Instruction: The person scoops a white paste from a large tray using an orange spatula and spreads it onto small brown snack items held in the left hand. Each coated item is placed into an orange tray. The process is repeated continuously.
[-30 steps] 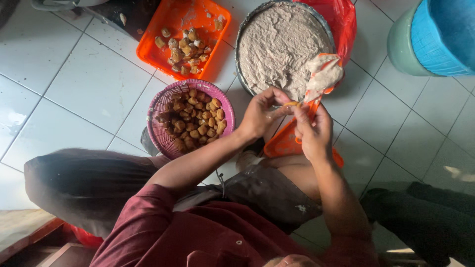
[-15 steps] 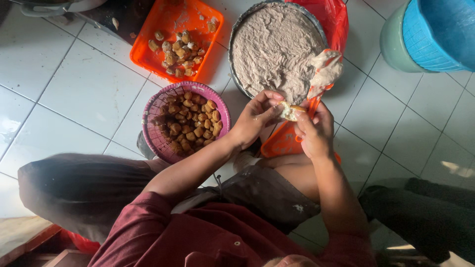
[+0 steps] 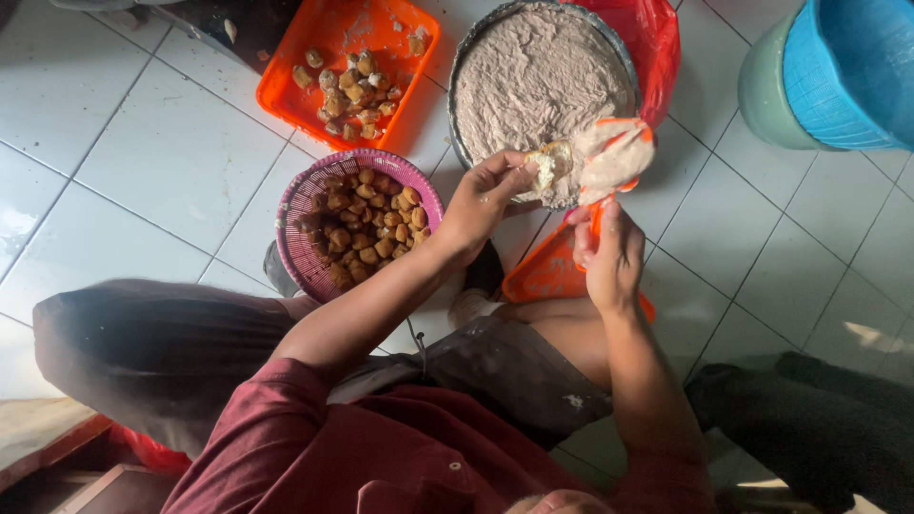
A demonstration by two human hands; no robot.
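Note:
My left hand (image 3: 486, 200) pinches a small pale tofu piece (image 3: 550, 164) smeared with grey paste. My right hand (image 3: 609, 257) grips the orange handle of a spatula (image 3: 614, 152) whose blade is thickly coated with the same paste; the blade touches the tofu piece. Both are held over the near rim of a round metal pan (image 3: 459, 76) full of grey-brown paste (image 3: 538, 81). To the left of my left wrist sits a purple basket (image 3: 295, 257) heaped with brown fried tofu puffs (image 3: 367, 228).
An orange tray (image 3: 305, 38) holding several filled tofu pieces lies at the back. Another orange tray (image 3: 547, 276) sits under my right hand. A red plastic bag (image 3: 652, 43) lies beside the pan, a blue and green bucket (image 3: 819, 76) at the right. White tiled floor (image 3: 143, 162) all around.
Both hands have lifted slightly towards the pan, and the paste-covered spatula blade now presses against the tofu piece.

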